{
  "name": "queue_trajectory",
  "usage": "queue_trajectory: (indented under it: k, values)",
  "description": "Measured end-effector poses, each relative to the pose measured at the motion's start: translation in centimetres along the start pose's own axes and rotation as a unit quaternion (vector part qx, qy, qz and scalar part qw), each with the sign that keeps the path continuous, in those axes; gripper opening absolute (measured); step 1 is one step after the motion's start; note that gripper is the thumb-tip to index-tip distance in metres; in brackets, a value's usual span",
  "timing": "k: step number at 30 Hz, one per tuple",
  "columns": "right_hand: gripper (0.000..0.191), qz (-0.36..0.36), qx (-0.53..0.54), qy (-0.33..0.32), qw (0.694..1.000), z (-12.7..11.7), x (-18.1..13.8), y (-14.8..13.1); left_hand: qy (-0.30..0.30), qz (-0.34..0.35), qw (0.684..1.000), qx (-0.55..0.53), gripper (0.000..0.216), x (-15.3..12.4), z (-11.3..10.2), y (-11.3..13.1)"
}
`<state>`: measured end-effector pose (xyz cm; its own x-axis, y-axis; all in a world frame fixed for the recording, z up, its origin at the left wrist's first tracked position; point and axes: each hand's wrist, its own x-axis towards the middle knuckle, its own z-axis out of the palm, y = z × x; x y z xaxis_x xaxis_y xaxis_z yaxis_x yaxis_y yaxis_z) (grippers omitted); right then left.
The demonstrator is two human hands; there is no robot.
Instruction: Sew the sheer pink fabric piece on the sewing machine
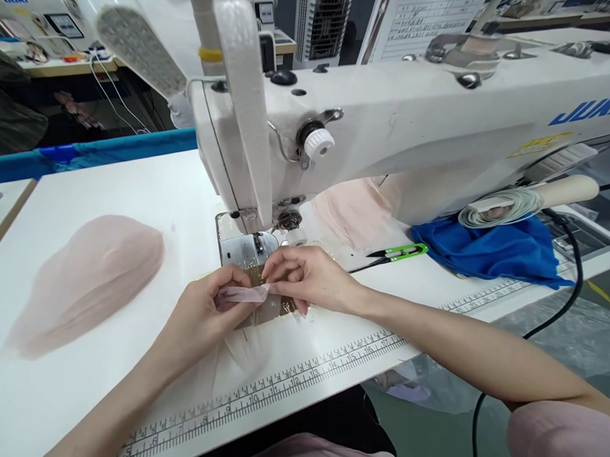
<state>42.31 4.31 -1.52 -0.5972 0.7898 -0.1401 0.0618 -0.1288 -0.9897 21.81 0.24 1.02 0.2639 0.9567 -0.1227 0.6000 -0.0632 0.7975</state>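
A thin, sheer pale fabric piece (pixel 243 294) is stretched between my two hands, just in front of the sewing machine's needle area. My left hand (pixel 202 312) is closed on its left part, thumb below and fingers curled above. With thumb and fingertips pinched, my right hand (pixel 311 278) grips the right end. Part of the sheer cloth hangs down over the table edge side, hard to make out. Behind the hands are the presser foot (pixel 258 243) and the metal needle plate (pixel 230 248) of the white sewing machine (pixel 362 133).
Left on the white table (pixel 148 174) lies a sheer pink fabric piece (pixel 101 275). Peach fabric (pixel 354 210) lies under the machine arm. Green thread snips (pixel 400 252), blue cloth (pixel 490 249) and a coiled pale tape (pixel 502 207) are to the right. A printed ruler (pixel 290 382) runs along the front edge.
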Motion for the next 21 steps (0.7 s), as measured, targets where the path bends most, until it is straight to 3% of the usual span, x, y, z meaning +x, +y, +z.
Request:
queue_trajectory:
  k: [5, 8, 21]
  values:
    - [0.012, 0.005, 0.027, 0.007, 1.0, 0.36, -0.15, -0.07, 0.053, 0.038, 0.994, 0.084, 0.026, -0.34, 0.83, -0.53]
    - [0.013, -0.018, -0.017, 0.025, 0.999, 0.37, -0.21, -0.24, 0.062, 0.053, 0.99, 0.117, 0.026, -0.45, 0.98, -0.76]
    - [0.004, -0.172, -0.183, 0.059, 0.966, 0.65, -0.69, -0.41, 0.121, 0.083, 0.983, 0.11, 0.024, -0.53, 0.99, -0.65]
